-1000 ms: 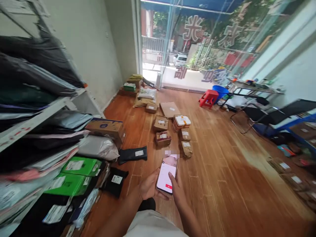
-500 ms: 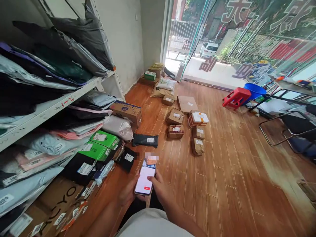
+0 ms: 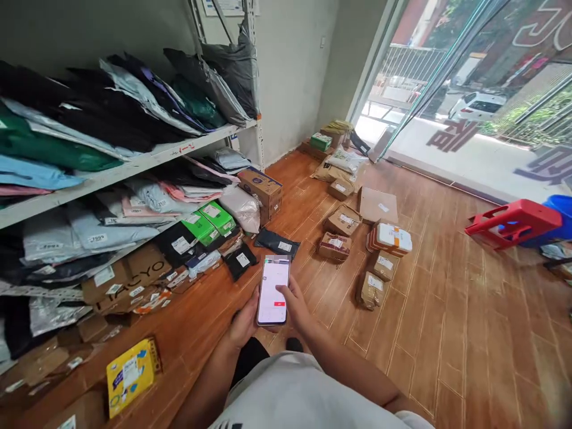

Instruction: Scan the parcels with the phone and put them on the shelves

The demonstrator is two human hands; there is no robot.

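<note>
I hold a smartphone [image 3: 274, 289] with a lit white screen in front of me, low in the centre of the view. My left hand [image 3: 243, 325] cups its left edge and back. My right hand [image 3: 297, 310] grips its right edge, with the thumb resting on the screen. Beyond the phone, several small cardboard parcels [image 3: 339, 245] with white labels lie on the wooden floor. A black mailer bag [image 3: 277, 243] lies just past the phone's top edge.
A white shelf rack [image 3: 134, 164] on the left is crammed with soft mailer bags and green boxes [image 3: 210, 221]. A yellow box [image 3: 129, 372] lies on the floor at lower left. A red stool [image 3: 513, 221] and a blue tub [image 3: 560, 208] stand at right by the glass front.
The view has swung left and down, bringing the shelf rack and yellow box into sight. The phone stays in both hands, now held a little higher and nearer centre.
</note>
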